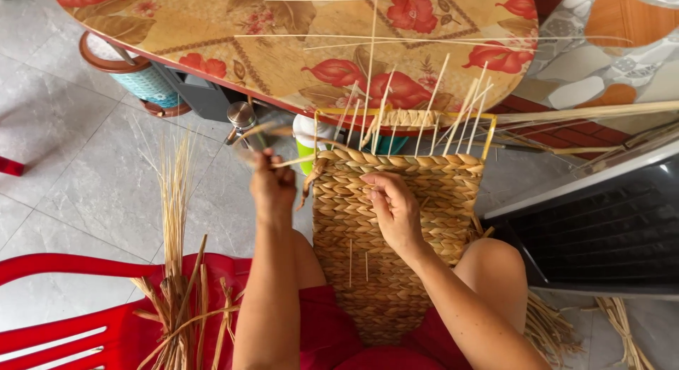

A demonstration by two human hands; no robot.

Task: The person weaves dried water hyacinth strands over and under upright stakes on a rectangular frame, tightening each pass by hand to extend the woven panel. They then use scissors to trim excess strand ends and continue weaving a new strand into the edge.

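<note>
A woven straw mat panel (396,228) lies over my lap, its top edge ending in several thin upright stakes (424,119). My left hand (272,186) is at the panel's left top corner, closed on a flat straw strand (297,160) that runs toward the weave. My right hand (392,207) rests on the upper middle of the panel, fingers curled and pressing the top woven rows.
A round table with a floral cloth (297,44) stands just beyond the panel. A red plastic chair (85,320) at the lower left carries a bundle of loose straw (177,271). A dark slatted crate (608,228) sits on the right. More straw (622,327) lies on the tiled floor.
</note>
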